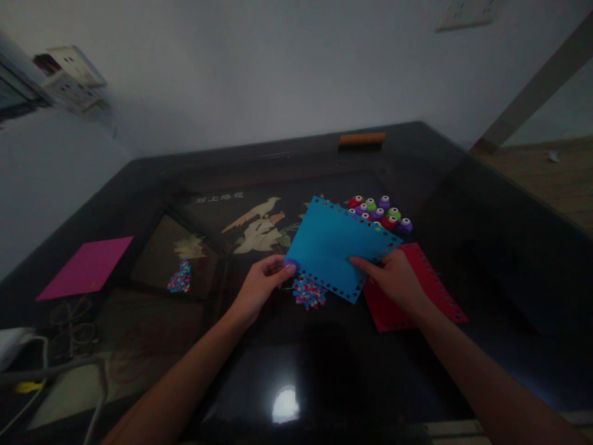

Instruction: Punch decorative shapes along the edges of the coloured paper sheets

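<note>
A sheet of blue paper [336, 241] with small punched shapes along several edges is held above the dark table. My right hand [399, 281] grips its lower right edge, thumb on top and the other fingers hidden beneath. At the sheet's left corner, my left hand [262, 284] is closed around a small purple craft punch [291, 264], its thumb pressed on it. Just below the punch lies a pile of colourful paper confetti [309, 295]. Red paper [438, 287], also punched along its edges, lies partly under my right hand and the blue sheet.
Several red, green and purple craft punches [378, 214] stand behind the blue sheet. Pink paper [88, 267] and a second confetti pile [180, 278] lie at left, near eyeglasses [74, 330] and white cables [99, 395]. An orange-brown bar [362, 139] lies near the back edge.
</note>
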`<state>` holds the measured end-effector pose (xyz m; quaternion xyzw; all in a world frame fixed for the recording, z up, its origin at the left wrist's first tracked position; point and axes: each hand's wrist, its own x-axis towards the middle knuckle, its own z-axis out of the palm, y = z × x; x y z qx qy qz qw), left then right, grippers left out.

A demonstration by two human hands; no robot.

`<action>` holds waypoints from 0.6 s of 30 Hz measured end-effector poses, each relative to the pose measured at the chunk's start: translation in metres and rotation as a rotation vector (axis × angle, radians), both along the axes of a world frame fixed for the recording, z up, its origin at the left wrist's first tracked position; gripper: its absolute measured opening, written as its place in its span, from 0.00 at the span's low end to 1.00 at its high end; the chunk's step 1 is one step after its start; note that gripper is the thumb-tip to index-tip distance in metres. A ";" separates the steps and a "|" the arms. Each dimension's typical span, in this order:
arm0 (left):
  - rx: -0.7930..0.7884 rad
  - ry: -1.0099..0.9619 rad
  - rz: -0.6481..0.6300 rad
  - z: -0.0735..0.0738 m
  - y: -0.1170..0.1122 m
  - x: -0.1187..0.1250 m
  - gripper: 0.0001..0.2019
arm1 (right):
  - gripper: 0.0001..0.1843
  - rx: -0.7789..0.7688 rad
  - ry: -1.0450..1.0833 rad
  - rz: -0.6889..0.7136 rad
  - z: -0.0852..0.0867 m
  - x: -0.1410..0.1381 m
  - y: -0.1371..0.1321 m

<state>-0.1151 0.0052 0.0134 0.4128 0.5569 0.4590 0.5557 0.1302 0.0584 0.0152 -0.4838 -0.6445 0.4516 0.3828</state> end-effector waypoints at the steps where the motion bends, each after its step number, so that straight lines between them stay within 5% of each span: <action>1: -0.003 0.000 -0.002 0.000 0.000 0.000 0.13 | 0.10 0.007 0.001 -0.002 0.000 0.000 0.000; 18: -0.006 0.029 -0.005 0.001 0.000 0.000 0.13 | 0.13 -0.006 -0.021 0.004 -0.002 0.000 0.000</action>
